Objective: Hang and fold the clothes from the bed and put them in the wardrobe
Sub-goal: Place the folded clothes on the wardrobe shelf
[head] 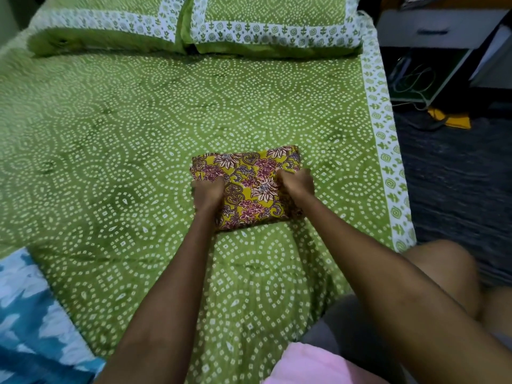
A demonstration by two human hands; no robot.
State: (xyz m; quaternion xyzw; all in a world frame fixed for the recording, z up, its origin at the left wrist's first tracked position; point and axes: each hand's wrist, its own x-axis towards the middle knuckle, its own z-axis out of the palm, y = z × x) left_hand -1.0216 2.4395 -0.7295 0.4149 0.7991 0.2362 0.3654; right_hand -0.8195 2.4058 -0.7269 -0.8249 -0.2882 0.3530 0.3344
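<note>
A yellow floral garment (249,178), folded into a small rectangle, lies on the green patterned bedsheet (124,151) near the bed's right side. My left hand (208,191) grips the garment's left edge with curled fingers. At the right edge, my right hand (296,184) grips it the same way. Both forearms reach in from the bottom of the view. The fingertips are hidden in the cloth.
Two green pillows (194,26) lie at the head of the bed. A blue-and-white cloth (30,314) sits at the bottom left corner. Pink fabric (307,364) shows at the bottom. To the right are dark floor (454,176), a yellow item (454,119) and a white drawer unit (432,29).
</note>
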